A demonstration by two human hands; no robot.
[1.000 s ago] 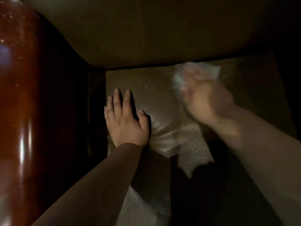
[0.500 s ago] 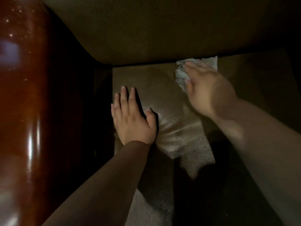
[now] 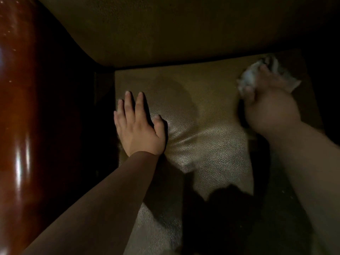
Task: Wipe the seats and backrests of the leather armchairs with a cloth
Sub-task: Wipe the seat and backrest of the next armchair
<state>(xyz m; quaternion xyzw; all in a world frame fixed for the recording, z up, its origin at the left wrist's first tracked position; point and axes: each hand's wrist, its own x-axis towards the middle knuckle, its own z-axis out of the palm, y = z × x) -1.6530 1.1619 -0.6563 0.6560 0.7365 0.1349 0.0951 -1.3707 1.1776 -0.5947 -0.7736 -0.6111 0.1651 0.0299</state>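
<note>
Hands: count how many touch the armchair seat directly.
1: the left hand lies flat on the seat; the right hand presses a cloth near the back.

Glossy reddish-brown wooden panel at left, dim room, light glinting off its polish

Scene dim overall. One bright patch falls on the pebbled seat; both forearms throw hard dark shadows toward the near edge. Glare streaks mark the polished wooden armrest. Right hand and cloth motion-blurred. Corners fall to black.
</note>
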